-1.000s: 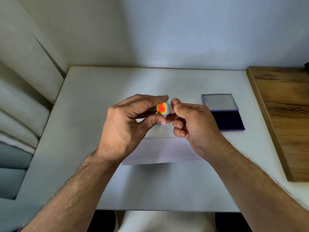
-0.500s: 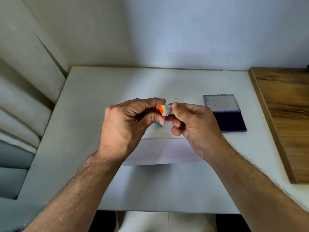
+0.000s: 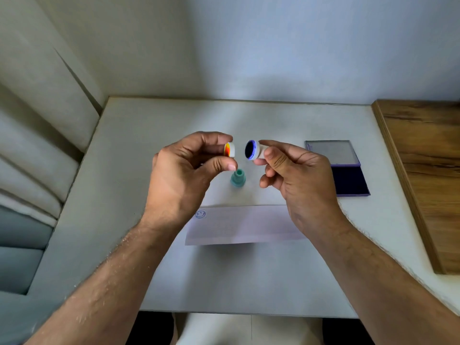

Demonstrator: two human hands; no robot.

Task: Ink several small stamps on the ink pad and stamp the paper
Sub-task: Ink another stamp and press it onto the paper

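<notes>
White cap (image 3: pixel 230 153) pinched in left hand (image 3: pixel 179 178) fingers; right hand (image 3: pixel 296 178) fingers clamp stamp (image 3: pixel 252 150), both raised

A white table (image 3: pixel 139 175) is set into a corner against pale walls. On it, a teal stamp (image 3: pixel 238 179) stands upright near the middle. A sheet of paper (image 3: pixel 244 226) is laid nearer the front edge, marked with a blue smiley (image 3: pixel 200 214) at its left end. An open ink pad (image 3: pixel 343 170) is placed to the right, near a wooden board (image 3: pixel 428 175).
</notes>
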